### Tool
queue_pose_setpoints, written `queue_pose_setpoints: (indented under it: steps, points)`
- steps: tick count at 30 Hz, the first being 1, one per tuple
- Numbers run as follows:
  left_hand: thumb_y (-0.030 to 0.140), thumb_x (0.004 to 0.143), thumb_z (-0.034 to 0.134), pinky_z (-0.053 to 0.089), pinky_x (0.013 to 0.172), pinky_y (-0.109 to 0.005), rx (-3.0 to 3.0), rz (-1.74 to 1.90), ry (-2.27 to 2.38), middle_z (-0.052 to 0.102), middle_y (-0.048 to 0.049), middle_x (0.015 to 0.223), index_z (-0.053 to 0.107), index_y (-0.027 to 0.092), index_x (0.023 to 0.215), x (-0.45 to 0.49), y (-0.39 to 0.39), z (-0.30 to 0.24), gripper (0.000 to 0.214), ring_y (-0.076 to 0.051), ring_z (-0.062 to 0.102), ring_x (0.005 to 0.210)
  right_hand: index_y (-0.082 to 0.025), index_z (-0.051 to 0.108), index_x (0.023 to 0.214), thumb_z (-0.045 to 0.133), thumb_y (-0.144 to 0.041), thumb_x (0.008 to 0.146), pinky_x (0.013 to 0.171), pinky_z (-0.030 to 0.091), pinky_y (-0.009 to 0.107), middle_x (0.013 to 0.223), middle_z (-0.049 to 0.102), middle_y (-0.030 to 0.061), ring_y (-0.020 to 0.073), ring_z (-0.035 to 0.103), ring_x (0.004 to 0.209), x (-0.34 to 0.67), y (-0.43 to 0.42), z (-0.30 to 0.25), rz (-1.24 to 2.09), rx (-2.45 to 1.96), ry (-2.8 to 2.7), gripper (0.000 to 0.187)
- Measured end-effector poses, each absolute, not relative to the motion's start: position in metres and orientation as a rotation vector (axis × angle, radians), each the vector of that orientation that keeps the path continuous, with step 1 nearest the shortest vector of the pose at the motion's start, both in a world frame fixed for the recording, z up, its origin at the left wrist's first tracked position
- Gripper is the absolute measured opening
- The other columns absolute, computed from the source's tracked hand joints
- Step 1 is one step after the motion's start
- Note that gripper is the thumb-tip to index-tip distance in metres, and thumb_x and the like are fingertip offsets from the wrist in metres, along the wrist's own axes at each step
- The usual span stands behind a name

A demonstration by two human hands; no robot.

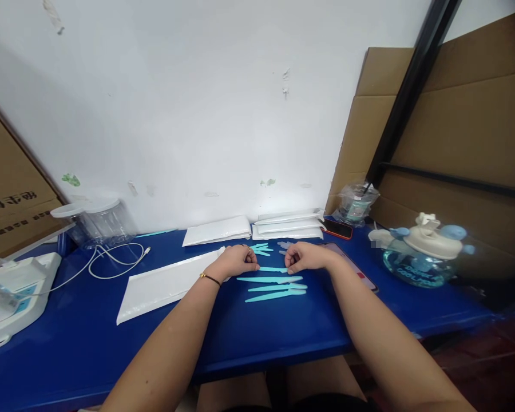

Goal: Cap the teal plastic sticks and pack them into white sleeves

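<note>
Two-handed hold in head view: pinching teal stick (272, 269) at both ends, in a closed grip, with left hand (237, 261) and right hand (304, 257). Held between back and front edges of table (227, 337), beside three similar sticks (274, 288).

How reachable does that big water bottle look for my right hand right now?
Likely yes: your right hand would first release the slim turquoise tool, but toward the water bottle only a flat-lying smartphone seems in between.
</note>
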State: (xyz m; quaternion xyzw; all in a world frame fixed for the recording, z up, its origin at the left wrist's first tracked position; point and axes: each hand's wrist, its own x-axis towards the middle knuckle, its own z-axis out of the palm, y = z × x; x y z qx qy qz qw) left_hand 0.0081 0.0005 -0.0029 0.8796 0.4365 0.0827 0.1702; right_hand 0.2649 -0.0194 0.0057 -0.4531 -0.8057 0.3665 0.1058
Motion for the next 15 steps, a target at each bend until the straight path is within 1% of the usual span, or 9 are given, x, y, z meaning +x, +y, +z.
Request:
queue_pose_setpoints:
  steps: [2, 5, 9, 12, 15]
  points:
    - [0.043, 0.07, 0.057, 0.037, 0.058, -0.023, 2.491, 0.201, 1.243, 0.065, -0.0008, 0.076, 0.067, 0.023, 0.075, 0.008, -0.001, -0.001, 0.023, -0.015, 0.057, 0.067, -0.016, 0.069, 0.072, 0.071, -0.037, 0.06, 0.055, 0.038, 0.024, 0.066, 0.063, 0.0036, 0.015, 0.055, 0.059, 0.265, -0.018, 0.003, 1.076, -1.36, -2.351, 0.025]
    - [0.037, 0.072, 0.055, 0.037, 0.058, -0.022, 2.443, 0.185, 1.264, 0.066, -0.0001, 0.075, 0.066, 0.022, 0.074, 0.01, -0.002, 0.002, 0.019, -0.014, 0.057, 0.065, -0.016, 0.067, 0.073, 0.069, -0.038, 0.061, 0.056, 0.038, 0.024, 0.065, 0.063, 0.0031, 0.0149, 0.055, 0.06, 0.266, -0.014, -0.002, 1.065, -1.397, -2.265, 0.025]
    - [0.04, 0.075, 0.052, 0.038, 0.063, -0.024, 2.45, 0.311, 1.362, 0.066, 0.0002, 0.076, 0.065, 0.022, 0.074, 0.006, 0.001, 0.007, 0.022, -0.015, 0.057, 0.068, -0.015, 0.066, 0.073, 0.066, -0.036, 0.065, 0.061, 0.04, 0.024, 0.071, 0.066, 0.0038, 0.0149, 0.058, 0.066, 0.273, -0.005, -0.01, 1.046, -1.353, -2.105, 0.023]
    - [0.039, 0.075, 0.053, 0.038, 0.065, -0.025, 2.468, 0.312, 1.489, 0.067, -0.001, 0.077, 0.064, 0.021, 0.07, -0.004, 0.008, 0.009, 0.022, -0.016, 0.058, 0.072, -0.014, 0.064, 0.07, 0.068, -0.035, 0.063, 0.059, 0.041, 0.023, 0.071, 0.067, 0.0039, 0.0147, 0.059, 0.065, 0.278, 0.003, -0.016, 0.978, -1.432, -2.018, 0.022]
    - [0.042, 0.072, 0.057, 0.039, 0.069, -0.026, 2.431, 0.313, 1.616, 0.066, -0.002, 0.084, 0.065, 0.022, 0.078, -0.012, 0.013, 0.01, 0.023, -0.018, 0.058, 0.079, -0.015, 0.065, 0.071, 0.068, -0.034, 0.062, 0.056, 0.04, 0.023, 0.068, 0.067, 0.0027, 0.0138, 0.057, 0.061, 0.281, 0.006, -0.017, 0.874, -1.536, -1.978, 0.022]
